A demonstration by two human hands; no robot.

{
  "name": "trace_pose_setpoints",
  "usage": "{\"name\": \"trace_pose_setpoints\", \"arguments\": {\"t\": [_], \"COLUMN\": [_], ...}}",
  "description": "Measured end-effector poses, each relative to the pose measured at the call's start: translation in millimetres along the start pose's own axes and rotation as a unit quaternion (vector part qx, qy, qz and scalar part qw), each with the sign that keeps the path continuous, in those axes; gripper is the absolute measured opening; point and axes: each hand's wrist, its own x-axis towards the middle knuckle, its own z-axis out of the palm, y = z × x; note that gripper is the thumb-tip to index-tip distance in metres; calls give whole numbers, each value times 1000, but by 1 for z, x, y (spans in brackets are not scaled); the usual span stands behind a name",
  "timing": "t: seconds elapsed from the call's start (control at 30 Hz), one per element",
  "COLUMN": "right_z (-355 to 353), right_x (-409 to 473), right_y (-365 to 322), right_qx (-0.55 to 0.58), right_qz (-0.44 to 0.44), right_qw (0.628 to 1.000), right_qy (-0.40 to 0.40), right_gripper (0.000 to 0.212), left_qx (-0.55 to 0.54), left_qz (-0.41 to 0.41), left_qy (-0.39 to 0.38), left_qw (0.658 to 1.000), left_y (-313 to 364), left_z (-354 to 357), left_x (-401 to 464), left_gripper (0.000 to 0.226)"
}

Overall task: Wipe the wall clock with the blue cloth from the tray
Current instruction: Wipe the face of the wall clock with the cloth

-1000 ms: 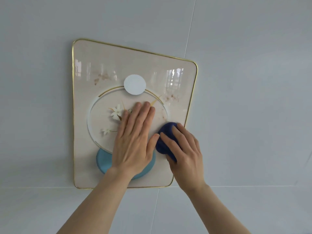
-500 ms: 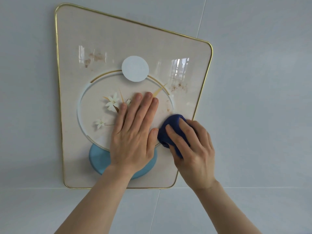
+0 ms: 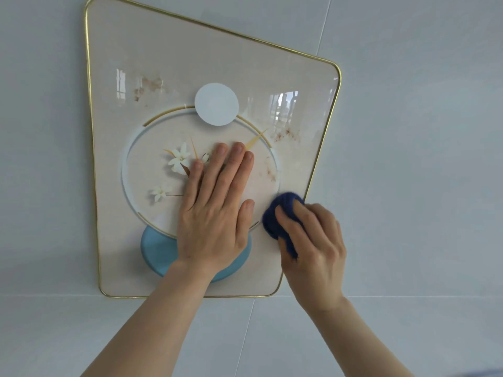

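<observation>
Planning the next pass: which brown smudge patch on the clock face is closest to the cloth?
The faint streaks inside the ring's right edge, just above the blue cloth in the right hand; the other two patches sit higher.

Pale grey glossy tiled wall [image 3: 424,137] fills my feed.

All I see apart from the job is that smooth, large-tiled surface, cut by thin light grout lines: one vertical seam [image 3: 324,25] at the upper right, one horizontal seam [image 3: 424,296] running across low in the view, and another vertical seam [image 3: 245,338] dropping from it toward the bottom edge. The tiles carry a soft, even sheen.
</observation>
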Motion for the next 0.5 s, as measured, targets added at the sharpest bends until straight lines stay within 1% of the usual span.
{"name": "trace_pose_setpoints", "arguments": {"t": [0.1, 0.23, 0.33, 0.4, 0.43, 0.5], "right_z": [-4, -11, -28, -39, -44, -50], "right_x": [-18, -15, -25, -31, -30, -19], "right_y": [-3, -7, -13, -16, -17, -18], "right_qx": [-6, -16, -19, -1, 20, 57], "right_qz": [-3, 8, 5, 36, 62, 108], "right_qw": [1000, 998, 989, 981, 979, 979], "right_qy": [-28, -57, -146, -191, -194, -161], "right_gripper": [33, 39, 45, 47, 44, 37], "left_qx": [-10, -16, -10, -14, -20, -30], "left_qz": [-2, -11, -22, -24, -21, -16], "left_qy": [-11, -43, -74, -92, -99, -103], "left_qw": [1000, 999, 997, 995, 995, 994], "left_y": [0, 5, 10, 12, 13, 12], "left_z": [-3, -14, -26, -36, -40, -48], "left_x": [0, 2, 4, 7, 8, 10], "left_gripper": [60, 61, 64, 67, 68, 73]}}
